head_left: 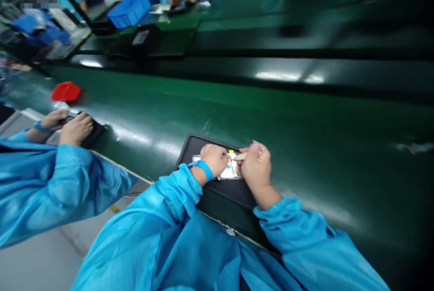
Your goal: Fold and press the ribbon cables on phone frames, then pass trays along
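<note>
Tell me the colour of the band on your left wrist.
Blue; the wristband shows clearly in the head view.

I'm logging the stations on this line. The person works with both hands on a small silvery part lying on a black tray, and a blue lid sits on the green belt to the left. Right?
Not quite: the head view shows the lid is red, not blue. The rest holds: left hand and right hand work a silvery part on the black tray, on the green belt.

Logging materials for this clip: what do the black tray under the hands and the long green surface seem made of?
Black tray: probably matte plastic or rubber; it looks dull, with no glare. Green surface: likely a smooth, glossy rubber or PVC belt, judging by the streaks of reflected light.
</note>
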The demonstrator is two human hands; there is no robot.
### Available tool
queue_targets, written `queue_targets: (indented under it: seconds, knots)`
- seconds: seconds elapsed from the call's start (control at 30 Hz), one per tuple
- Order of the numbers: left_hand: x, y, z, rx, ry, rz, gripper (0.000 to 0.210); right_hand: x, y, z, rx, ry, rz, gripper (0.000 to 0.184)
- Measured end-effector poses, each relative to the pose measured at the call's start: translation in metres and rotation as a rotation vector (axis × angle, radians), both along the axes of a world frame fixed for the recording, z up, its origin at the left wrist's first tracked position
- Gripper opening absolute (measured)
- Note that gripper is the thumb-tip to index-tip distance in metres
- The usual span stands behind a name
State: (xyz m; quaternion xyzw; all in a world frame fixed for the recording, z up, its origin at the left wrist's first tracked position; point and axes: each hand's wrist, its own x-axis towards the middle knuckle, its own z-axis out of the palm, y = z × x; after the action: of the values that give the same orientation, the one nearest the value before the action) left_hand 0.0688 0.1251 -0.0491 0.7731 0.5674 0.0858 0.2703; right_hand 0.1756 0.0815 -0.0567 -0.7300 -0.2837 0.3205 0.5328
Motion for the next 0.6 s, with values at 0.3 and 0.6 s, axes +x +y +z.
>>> queue_targets:
  seconds: [0.3,0.6]
  knots:
    - [-0.094,-0.003,0.022,-0.047,-0.040,0.504,0.040,0.021,-0.006,0.025,0.027,0.132,-0.101,0.037]
    - [-0.117,-0.028,0.019,-0.343,-0.077,0.473,0.044,0.061,-0.046,0.004,-0.414,0.457,0.024,0.012]
